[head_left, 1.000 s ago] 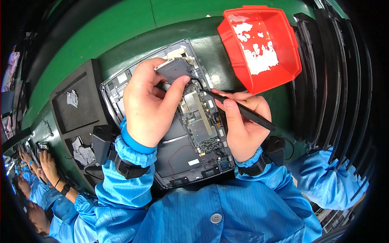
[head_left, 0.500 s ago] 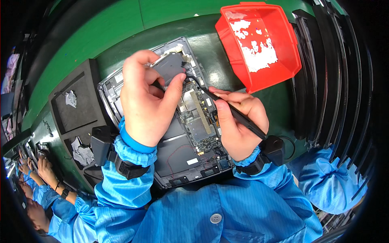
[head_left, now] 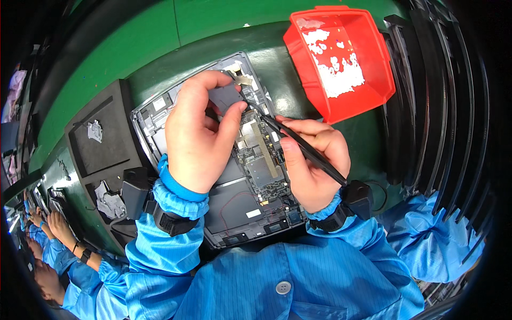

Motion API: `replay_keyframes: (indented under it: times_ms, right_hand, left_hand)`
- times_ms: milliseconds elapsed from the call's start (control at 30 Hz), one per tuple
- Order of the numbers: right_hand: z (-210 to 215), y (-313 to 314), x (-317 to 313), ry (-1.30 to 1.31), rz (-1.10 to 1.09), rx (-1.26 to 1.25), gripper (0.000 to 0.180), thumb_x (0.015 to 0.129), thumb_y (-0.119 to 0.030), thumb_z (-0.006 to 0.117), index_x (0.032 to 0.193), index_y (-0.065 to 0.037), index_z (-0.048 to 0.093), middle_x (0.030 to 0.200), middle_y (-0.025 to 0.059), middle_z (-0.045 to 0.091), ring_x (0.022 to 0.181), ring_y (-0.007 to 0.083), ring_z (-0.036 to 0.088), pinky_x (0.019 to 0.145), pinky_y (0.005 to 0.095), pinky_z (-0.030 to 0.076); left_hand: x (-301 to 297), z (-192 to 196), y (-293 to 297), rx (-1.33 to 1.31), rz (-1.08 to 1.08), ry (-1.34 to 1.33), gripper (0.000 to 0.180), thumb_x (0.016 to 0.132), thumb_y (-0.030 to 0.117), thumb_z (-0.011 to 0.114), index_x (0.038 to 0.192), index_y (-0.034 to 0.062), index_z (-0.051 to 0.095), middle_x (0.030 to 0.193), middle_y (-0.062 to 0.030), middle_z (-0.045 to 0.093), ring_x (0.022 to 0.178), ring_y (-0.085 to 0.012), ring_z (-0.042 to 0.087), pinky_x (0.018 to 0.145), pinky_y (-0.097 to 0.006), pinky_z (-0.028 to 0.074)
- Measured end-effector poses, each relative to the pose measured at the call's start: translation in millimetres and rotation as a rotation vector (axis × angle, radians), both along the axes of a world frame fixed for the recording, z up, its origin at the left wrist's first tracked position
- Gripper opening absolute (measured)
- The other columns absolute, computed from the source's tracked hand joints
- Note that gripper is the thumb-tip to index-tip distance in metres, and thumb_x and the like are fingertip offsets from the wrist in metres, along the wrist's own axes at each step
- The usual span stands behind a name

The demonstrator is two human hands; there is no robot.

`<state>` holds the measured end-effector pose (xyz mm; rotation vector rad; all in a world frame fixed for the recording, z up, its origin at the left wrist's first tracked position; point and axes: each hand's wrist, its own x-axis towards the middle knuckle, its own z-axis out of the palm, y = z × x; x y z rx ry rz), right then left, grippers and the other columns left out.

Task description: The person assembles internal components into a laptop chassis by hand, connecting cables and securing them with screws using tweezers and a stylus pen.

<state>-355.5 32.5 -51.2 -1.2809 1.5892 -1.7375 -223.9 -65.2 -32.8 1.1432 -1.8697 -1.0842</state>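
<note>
Red bin (head_left: 341,58), white patches, upper right

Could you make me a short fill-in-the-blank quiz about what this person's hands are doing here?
1. The left hand pinches a small ____ part.
2. The right hand holds a thin black ____.
3. Both hands work over an opened device on a ____ table.
4. The bin is ____.

Missing words: grey; tool; green; red

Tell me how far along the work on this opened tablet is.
Done: the tablet lies open, its boards and red wire exposed. In hand: the left hand pinches a small grey part at the upper end, and the right hand aims a black pointed tool beside it. Left: the part is not set down, and the tablet is uncovered.
</note>
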Motion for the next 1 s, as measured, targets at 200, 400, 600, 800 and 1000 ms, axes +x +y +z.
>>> replay_keyframes:
  times_ms: [200,400,600,800,1000]
  right_hand:
    - [0.5,-3.2,-0.4,-0.034,-0.002,0.018,0.019,0.073,0.003,0.068,0.08,0.002,0.05,0.088,0.018,0.062,0.084,0.0258,0.064,0.069,0.0301,0.05]
    - [4.3,-3.1,-3.2,-0.008,0.007,0.048,0.018,0.073,0.003,0.068,0.078,0.002,0.052,0.086,0.0168,0.063,0.083,0.0245,0.065,0.069,0.0301,0.05]
    - [7.8,-3.5,-1.3,0.021,0.009,0.022,0.019,0.07,0.007,0.069,0.075,0.003,0.051,0.083,0.0175,0.062,0.083,0.0265,0.065,0.07,0.0305,0.051]
    - [4.6,-3.4,-2.7,0.08,0.034,-0.014,0.02,0.07,0.008,0.069,0.07,0.003,0.05,0.082,0.0194,0.061,0.083,0.0288,0.065,0.07,0.0322,0.052]
    - [6.3,-2.0,-1.3,0.093,0.045,0.017,0.02,0.07,0.008,0.069,0.07,0.003,0.049,0.082,0.0197,0.061,0.084,0.0294,0.065,0.07,0.0328,0.052]
  left_hand:
    - [0.7,1.6,-0.1,0.016,-0.048,-0.044,0.034,0.078,-0.011,0.057,0.107,-0.0004,0.043,0.101,-0.0122,0.057,0.094,-0.014,0.058,0.066,-0.019,0.051]
    - [0.9,1.2,-0.5,0.036,-0.052,-0.031,0.034,0.078,-0.012,0.057,0.107,-0.0005,0.042,0.1,-0.0124,0.058,0.095,-0.0141,0.058,0.067,-0.019,0.051]
    - [-0.5,4.3,-0.5,0.046,-0.035,-0.04,0.035,0.078,-0.012,0.057,0.107,-0.0006,0.042,0.101,-0.0127,0.058,0.093,-0.0137,0.058,0.068,-0.02,0.052]
    - [-4.1,-2.3,0.2,0.015,0.038,0.084,0.033,0.071,-0.004,0.067,0.1,0.0017,0.052,0.092,-0.0042,0.057,0.061,-0.0091,0.049,0.047,-0.02,0.045]
    - [-1.6,2.1,-0.2,0.03,-0.001,0.023,0.034,0.074,-0.008,0.063,0.103,0.0006,0.047,0.096,-0.0081,0.058,0.076,-0.01,0.053,0.056,-0.019,0.048]
